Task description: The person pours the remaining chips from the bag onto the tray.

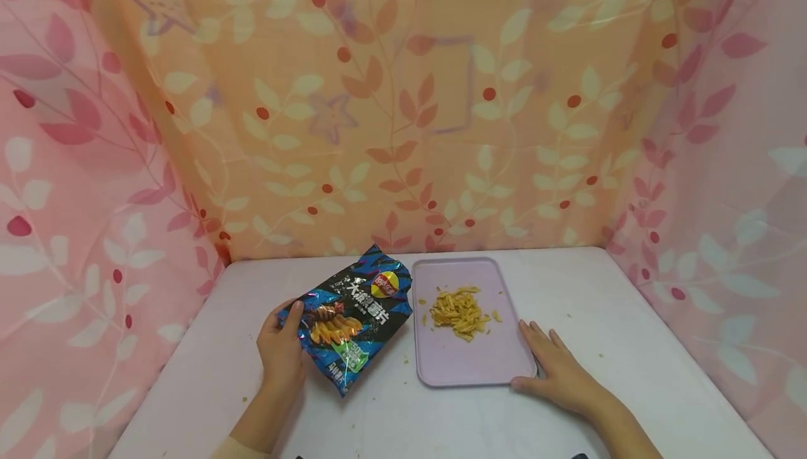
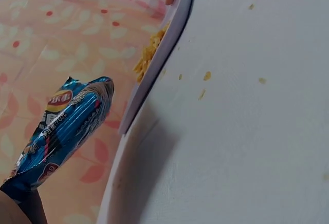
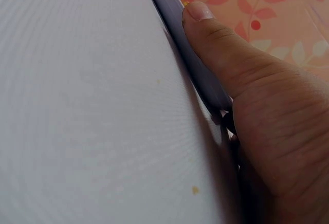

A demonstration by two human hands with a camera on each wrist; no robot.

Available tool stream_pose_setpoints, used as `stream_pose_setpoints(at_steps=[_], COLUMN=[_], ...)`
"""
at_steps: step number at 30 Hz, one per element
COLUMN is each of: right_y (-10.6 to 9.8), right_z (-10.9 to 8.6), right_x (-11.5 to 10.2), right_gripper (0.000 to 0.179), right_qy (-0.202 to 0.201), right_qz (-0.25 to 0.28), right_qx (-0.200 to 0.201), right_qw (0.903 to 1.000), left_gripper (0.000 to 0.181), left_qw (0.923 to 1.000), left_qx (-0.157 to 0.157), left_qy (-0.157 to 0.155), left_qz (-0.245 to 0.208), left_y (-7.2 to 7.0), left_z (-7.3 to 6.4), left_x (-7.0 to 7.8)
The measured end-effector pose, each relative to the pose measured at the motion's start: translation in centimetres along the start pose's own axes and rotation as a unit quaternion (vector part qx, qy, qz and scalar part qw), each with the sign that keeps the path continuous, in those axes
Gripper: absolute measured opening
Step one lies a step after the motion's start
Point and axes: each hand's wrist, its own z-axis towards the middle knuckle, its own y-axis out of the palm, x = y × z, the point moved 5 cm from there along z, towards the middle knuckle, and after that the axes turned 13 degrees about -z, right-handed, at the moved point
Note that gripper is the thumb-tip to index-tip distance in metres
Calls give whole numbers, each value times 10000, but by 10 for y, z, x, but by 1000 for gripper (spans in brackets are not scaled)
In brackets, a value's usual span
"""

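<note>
My left hand (image 1: 281, 350) grips the lower left edge of a blue and black chip bag (image 1: 359, 319), its thumb across the printed front. The bag is tilted, its top pointing up and right close to the tray's left rim. In the left wrist view the chip bag (image 2: 67, 126) appears from its side. A pale purple tray (image 1: 473, 368) lies on the table with a heap of broken yellow chips (image 1: 460, 312) in its middle. Against the tray's lower right corner rests my right hand (image 1: 561, 375), fingers straight along the side. Its thumb (image 3: 221, 44) touches the tray's near rim.
Small crumbs (image 2: 207, 75) are scattered over the white tabletop (image 1: 378, 417). Patterned cloth (image 1: 403, 129) hangs behind the table, and pink cloth walls stand at left and right. Two small dark objects show at the bottom edge of the head view.
</note>
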Motion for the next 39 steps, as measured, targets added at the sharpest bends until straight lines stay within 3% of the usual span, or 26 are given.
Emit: stream_pose_setpoints(at_steps=[4, 11, 14, 22, 25, 28, 30, 32, 35, 39], right_y=[-2, -5, -4, -3, -4, -5, -6, -7, -7, -6], right_z=[0, 0, 0, 0, -1, -2, -2, -2, -2, -1], right_x=[-3, -6, -5, -4, -6, -8, -8, -8, -9, -6], right_gripper=[114, 112, 113, 113, 111, 110, 111, 111, 110, 111], right_qy=[46, -21, -25, 49, -65, -103, -79, -68, -90, 8], right_qz=[126, 93, 79, 81, 9, 3, 10, 29, 47, 128], right_qx=[-69, -17, 2, -54, 77, 120, 77, 90, 136, 38], right_qw=[9999, 10000, 10000, 9999, 9999, 9999, 9999, 9999, 9999, 9999], left_gripper=[53, 41, 35, 41, 40, 37, 34, 33, 33, 32], left_qw=[9999, 9989, 9983, 9903, 9861, 9808, 9726, 9583, 9267, 8912], left_qx=[-33, 275, 240, -319, -607, -963, -1215, -1476, -1850, -2188], left_qy=[-135, -382, -531, -1337, -1405, -1204, -884, -511, -36, 241], left_qz=[6, -39, -72, 220, 652, 1198, 1772, 2394, 3271, 3967], left_y=[-1, -5, -6, -6, -6, -5, -5, -4, -2, -2], left_z=[2, 3, 5, 7, 8, 10, 13, 15, 18, 20], left_x=[-5, -8, -12, -25, -27, -27, -23, -19, -14, -13])
